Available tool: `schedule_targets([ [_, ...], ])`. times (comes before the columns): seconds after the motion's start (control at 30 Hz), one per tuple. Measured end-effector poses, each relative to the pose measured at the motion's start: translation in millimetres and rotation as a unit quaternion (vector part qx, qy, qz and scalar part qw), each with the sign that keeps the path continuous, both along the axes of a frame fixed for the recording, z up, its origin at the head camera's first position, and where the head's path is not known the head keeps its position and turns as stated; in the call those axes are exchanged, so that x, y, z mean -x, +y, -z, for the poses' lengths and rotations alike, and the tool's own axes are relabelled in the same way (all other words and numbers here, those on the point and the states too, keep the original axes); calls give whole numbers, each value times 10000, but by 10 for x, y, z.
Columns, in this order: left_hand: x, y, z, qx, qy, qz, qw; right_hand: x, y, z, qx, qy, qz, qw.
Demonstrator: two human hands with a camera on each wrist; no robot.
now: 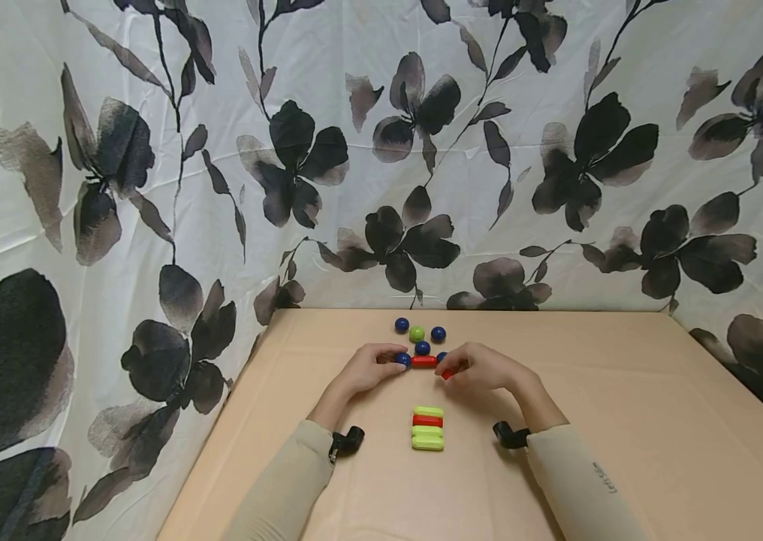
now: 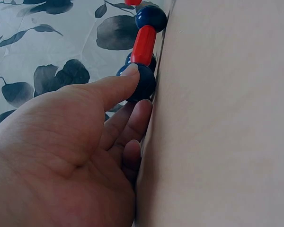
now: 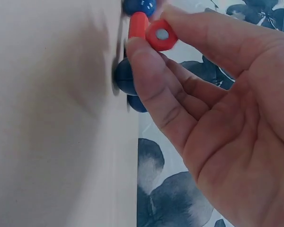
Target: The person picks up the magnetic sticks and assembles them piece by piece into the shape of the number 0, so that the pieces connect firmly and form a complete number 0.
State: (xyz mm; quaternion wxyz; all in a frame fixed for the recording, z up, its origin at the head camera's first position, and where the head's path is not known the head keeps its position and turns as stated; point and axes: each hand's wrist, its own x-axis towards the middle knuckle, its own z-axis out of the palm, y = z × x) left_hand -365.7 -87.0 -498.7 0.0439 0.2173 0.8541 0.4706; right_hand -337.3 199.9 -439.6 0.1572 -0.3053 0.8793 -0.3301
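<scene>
My left hand [image 1: 371, 368] pinches a blue ball [image 2: 145, 86] between thumb and fingers. That ball sits at the left end of a red magnetic rod [image 1: 424, 362] lying on the table. Another blue ball [image 2: 150, 19] is at the rod's right end. Between thumb and forefinger, my right hand [image 1: 483, 367] pinches a second red magnetic rod [image 3: 161, 35], whose round metal tip faces the right wrist camera. This rod is close beside the right-end ball, which the fingers partly hide in the head view. Just behind the first rod sits a blue ball [image 1: 422, 348].
Farther back lie a green ball [image 1: 417, 333] and two blue balls, one on the left [image 1: 402, 325] and one on the right [image 1: 438, 334]. Nearer, between the forearms, a red rod [image 1: 427, 421] lies in a row with green rods [image 1: 427, 443]. A flowered cloth [image 1: 354, 173] hangs behind the table [image 1: 625, 421].
</scene>
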Motion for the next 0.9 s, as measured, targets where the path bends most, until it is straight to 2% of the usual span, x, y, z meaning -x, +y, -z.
schedule_targets([
  [0.4,-26,13,-18,-47,-97,-6,9999,32,28,81,247,-472,289,9982],
  [0.9,6,-3,5,-30,-62,9,10000,46,3,116,180,-530,556,9969],
])
